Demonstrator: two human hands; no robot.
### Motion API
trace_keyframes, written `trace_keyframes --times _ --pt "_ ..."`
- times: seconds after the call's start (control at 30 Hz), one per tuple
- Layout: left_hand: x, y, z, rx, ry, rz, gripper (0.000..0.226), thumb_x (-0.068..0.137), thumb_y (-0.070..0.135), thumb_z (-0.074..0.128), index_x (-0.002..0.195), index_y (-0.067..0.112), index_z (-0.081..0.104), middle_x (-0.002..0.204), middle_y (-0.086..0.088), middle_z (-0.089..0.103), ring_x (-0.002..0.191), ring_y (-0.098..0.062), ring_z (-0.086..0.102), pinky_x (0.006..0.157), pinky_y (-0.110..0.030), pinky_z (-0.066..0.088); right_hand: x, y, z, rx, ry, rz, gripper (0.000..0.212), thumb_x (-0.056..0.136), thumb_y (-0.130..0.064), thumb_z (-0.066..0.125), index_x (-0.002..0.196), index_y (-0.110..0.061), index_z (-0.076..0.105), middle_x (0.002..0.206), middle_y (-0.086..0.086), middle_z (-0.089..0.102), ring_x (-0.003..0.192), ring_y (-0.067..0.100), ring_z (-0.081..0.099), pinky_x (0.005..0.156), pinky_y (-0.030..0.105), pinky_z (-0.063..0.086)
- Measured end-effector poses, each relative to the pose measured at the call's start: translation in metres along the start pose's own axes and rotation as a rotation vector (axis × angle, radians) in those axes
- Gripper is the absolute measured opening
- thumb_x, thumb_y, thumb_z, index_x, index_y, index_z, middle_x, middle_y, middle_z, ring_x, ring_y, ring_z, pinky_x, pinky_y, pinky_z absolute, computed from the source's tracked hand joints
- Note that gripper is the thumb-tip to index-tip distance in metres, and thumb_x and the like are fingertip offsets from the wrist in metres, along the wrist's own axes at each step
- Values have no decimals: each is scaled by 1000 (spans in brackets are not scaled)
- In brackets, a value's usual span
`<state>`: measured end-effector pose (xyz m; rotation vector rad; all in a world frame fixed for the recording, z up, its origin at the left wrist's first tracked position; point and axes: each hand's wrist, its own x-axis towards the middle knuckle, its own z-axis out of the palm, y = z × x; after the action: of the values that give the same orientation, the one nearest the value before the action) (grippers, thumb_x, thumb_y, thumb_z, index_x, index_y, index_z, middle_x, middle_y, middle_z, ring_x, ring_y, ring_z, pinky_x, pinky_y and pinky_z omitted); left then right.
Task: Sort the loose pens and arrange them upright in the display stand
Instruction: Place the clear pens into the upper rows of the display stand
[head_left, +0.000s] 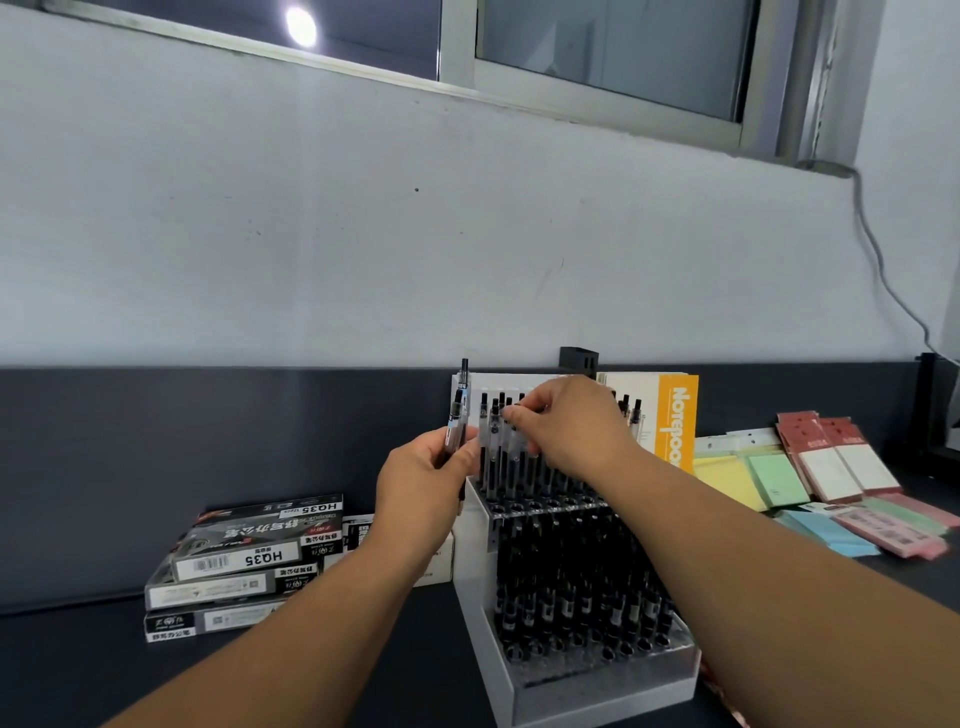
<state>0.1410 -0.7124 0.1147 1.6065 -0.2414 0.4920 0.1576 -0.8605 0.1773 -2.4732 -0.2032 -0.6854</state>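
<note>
- The display stand (602, 699) is white, stepped, with two clear hole-punched tiers.
- The upper-row pens (491, 452), clear-barrelled and black-topped, stand upright.
- The lower-row pens (571, 597), dark, stand packed upright.
- The loose pens (458, 415), perhaps three, are bunched upright at its left.

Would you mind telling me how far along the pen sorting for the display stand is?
Well along. The display stand has its lower tier packed with upright pens, and its upper tier holds several rows. The left hand grips a few loose pens while the right hand pinches one upper-tier pen. Left to fill: the empty holes along the upper tier's front.
</note>
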Motion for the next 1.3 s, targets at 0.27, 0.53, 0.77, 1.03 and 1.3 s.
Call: trace_keyframes --times 0.27,0.53,0.77,1.03,1.3 --pt "0 18 -7 26 -202 68 14 93 24 61 100 30 72 84 2 74 79 -17 66 75 -26 52 -16 -16 -20 582 -53 -34 20 91 -40 61 100 -26 71 72 -12 66 49 -4 54 48 13 43" --pt "-4 31 17 -24 -214 108 15 94 24 60 100 29 73 90 1 75 88 -16 69 87 -36 54 -19 -10 -37 702 -61 -93 10 96 -21 56 91 -18 64 69 -5 68 57 0 60 61 22 50" --pt "0 27 20 -120 -107 53 19 87 24 68 104 31 72 103 15 72 99 8 63 71 -2 45 -21 10 -30 613 112 -114 12 96 -18 56 108 -21 55 92 -4 70 68 5 67 76 39 58" --pt "4 16 27 -189 -94 -38 25 84 19 70 109 20 71 103 2 74 102 -10 67 91 -21 50 -24 26 -6 545 25 -108 17 95 -17 57 112 -18 59 87 -4 68 73 8 69 81 38 58" --pt "-3 9 26 268 -60 110 32 83 24 73 58 42 64 90 3 68 72 -2 59 63 -13 41 -23 41 11 406 -52 -118 22 94 -24 59 116 -20 60 100 -3 67 88 11 67 84 30 56"
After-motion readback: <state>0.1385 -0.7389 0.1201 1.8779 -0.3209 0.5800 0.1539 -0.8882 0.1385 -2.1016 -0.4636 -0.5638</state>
